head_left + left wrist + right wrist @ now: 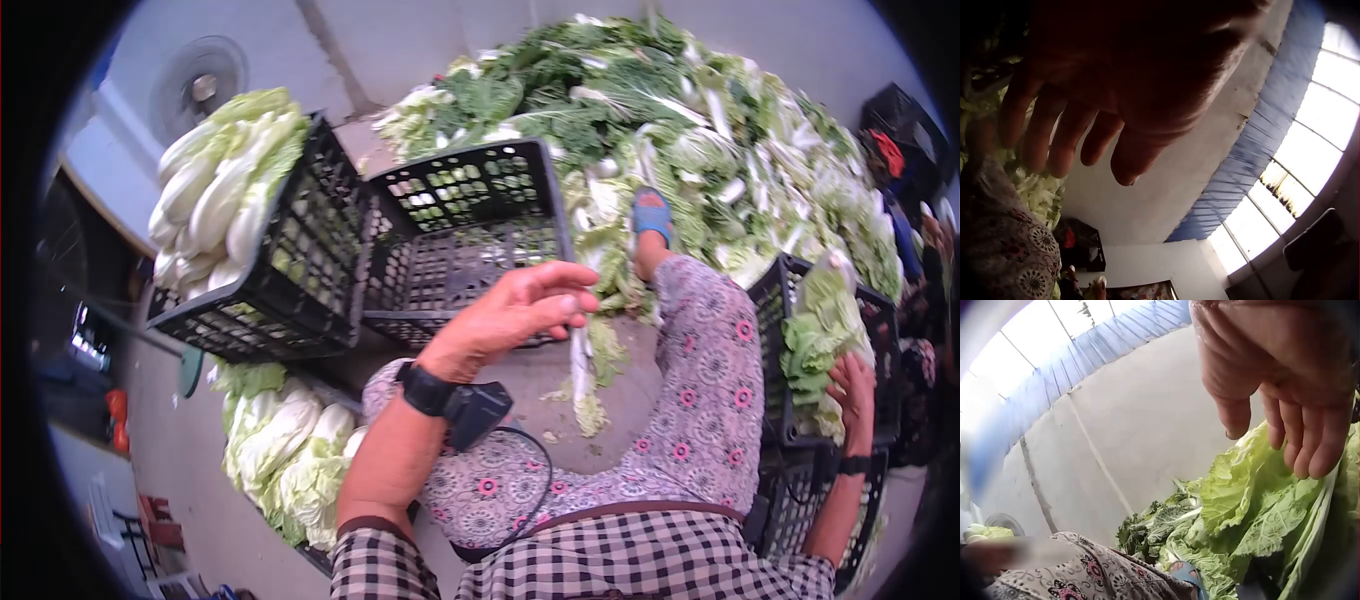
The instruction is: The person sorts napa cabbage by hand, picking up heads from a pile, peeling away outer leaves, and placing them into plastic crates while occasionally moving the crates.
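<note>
My left hand (510, 315) is raised in front of the knees, fingers loosely bent and nothing in its grasp. The left wrist view shows the same palm (1135, 75) dark against the wall. On the far right, my right hand (853, 390) is at a leafy Chinese cabbage (826, 312) lying over a black crate (768, 310). In the right wrist view the right hand's fingers (1294, 428) hang fairly straight, overlapping the pale green cabbage leaves (1254, 494), with the thumb apart from them.
A black crate (455, 172) with its perforated floor showing stands ahead. Left of it, another crate (315, 240) is heaped with Chinese cabbages (205, 210). More cabbages (290, 450) lie nearer at left. Behind spreads a large leaf pile (690, 140), with a sandalled foot (652, 218) on it.
</note>
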### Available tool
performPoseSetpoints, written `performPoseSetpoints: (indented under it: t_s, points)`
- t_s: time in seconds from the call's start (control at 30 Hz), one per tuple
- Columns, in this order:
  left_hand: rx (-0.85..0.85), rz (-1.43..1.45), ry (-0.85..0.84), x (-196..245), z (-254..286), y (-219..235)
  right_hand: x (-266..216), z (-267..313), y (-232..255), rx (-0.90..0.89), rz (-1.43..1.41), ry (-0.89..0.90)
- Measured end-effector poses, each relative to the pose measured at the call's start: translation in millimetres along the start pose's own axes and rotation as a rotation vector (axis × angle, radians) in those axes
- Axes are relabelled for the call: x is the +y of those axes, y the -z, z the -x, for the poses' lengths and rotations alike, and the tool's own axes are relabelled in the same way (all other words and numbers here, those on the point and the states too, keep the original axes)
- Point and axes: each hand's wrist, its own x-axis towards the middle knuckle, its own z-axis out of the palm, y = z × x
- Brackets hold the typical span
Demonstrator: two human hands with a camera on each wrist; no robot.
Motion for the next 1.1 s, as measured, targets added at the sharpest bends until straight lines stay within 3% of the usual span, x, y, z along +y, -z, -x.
performPoseSetpoints:
  t_s: [0.1,0.17,0.33,0.43,0.63,0.8,0.9,1.0,1.1]
  points:
    - [-0.022,0.021,0.016,-10,-3,7,-7,-2,11,-0.139,0.180,0.045]
    - [0.005,-0.002,0.043,-14,-4,10,-18,4,-3,-0.045,0.277,0.348]
    - [0.082,-0.019,0.012,-16,-1,18,-80,38,-81,-0.201,0.222,0.721]
    - [0.214,-0.027,-0.034,-7,9,28,-108,54,-127,-0.434,0.242,0.800]
    - [0.640,-0.233,-0.302,72,76,63,-132,75,-181,-0.704,0.192,0.764]
    - [1.160,-0.419,-0.463,132,151,130,-139,78,-202,-0.807,0.210,0.786]
    - [1.437,-0.502,-0.360,145,183,175,-142,75,-210,-0.819,0.195,0.789]
    - [1.585,-0.477,-0.163,144,203,216,-148,77,-217,-0.811,0.209,0.760]
    - [1.585,-0.473,0.002,140,216,238,-153,77,-223,-0.829,0.186,0.771]
